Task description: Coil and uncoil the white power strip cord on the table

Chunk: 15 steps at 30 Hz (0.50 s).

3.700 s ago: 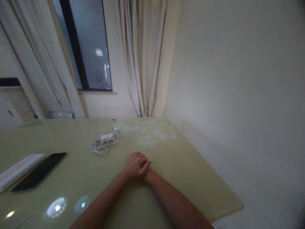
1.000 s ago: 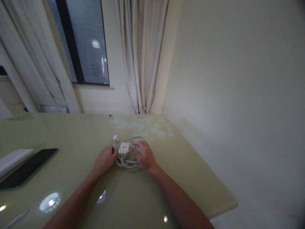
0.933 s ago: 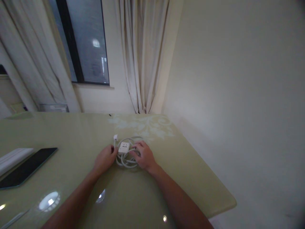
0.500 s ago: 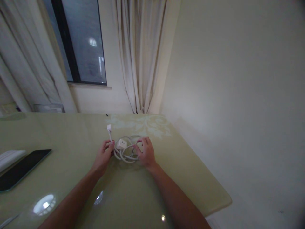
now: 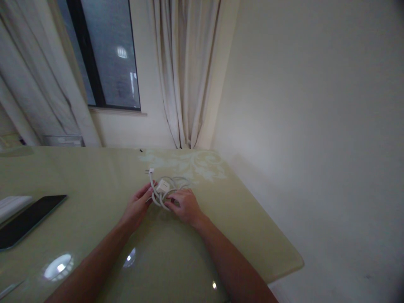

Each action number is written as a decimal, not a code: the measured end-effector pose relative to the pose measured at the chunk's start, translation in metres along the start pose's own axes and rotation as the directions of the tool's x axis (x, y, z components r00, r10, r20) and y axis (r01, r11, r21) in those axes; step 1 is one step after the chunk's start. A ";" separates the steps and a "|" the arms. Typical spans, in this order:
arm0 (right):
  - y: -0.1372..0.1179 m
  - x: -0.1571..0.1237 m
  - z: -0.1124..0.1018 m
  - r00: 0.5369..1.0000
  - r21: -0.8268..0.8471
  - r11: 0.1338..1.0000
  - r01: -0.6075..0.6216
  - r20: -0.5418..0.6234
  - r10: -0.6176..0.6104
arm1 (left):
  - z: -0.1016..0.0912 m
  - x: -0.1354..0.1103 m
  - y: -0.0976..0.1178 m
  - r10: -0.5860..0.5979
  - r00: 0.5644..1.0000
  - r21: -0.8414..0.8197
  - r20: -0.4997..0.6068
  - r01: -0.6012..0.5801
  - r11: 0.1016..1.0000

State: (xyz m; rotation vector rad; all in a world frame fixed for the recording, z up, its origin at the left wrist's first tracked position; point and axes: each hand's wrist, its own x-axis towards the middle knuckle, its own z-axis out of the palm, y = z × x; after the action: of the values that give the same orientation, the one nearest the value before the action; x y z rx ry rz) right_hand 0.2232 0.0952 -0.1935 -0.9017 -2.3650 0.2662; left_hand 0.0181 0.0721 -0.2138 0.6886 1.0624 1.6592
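A white extension cord (image 5: 155, 198) lies loosely coiled between my hands, just above or on the table; the gap cannot be told. Its socket block (image 5: 163, 186) sits inside the loops, holes facing up. The plug (image 5: 151, 171) sticks up at the far left of the coil, prongs pointing left. My left hand (image 5: 141, 202) grips the coil's left side, thumb on top. On the near right side, my right hand (image 5: 185, 205) pinches the cord between thumb and fingers. Thinner loops spread out behind that hand.
The pale green glossy table (image 5: 94, 181) ends at a rounded right corner near the wall (image 5: 299, 126). At left lie a black flat panel (image 5: 31, 221) and a white object (image 5: 14, 206). Curtains (image 5: 186, 75) hang beside the window behind.
My right hand has moved left and nearer, to the front of the coil. The plug has swung right and turned, so its prongs now show. The loops are drawn closer together in front.
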 end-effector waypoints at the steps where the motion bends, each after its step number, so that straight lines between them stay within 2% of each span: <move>1: -0.001 0.000 -0.001 1.000 -0.002 1.000 0.005 0.017 -0.005 | 0.000 -0.001 0.001 -0.015 1.000 0.002 0.014 0.015 1.000; 8: -0.009 -0.001 0.008 0.996 -0.149 0.988 0.040 0.090 -0.027 | 0.003 -0.008 0.011 -0.012 0.994 0.102 0.112 0.001 0.995; 15: -0.011 -0.004 0.015 0.994 -0.188 0.982 0.032 0.106 -0.012 | 0.006 -0.008 0.012 0.042 0.998 0.087 0.051 -0.046 0.995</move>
State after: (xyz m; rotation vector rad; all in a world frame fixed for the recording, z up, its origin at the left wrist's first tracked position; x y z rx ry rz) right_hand 0.2111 0.0848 -0.2033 -0.9696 -2.5281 0.0809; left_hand 0.0203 0.0650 -0.1996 0.8119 1.0972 1.6319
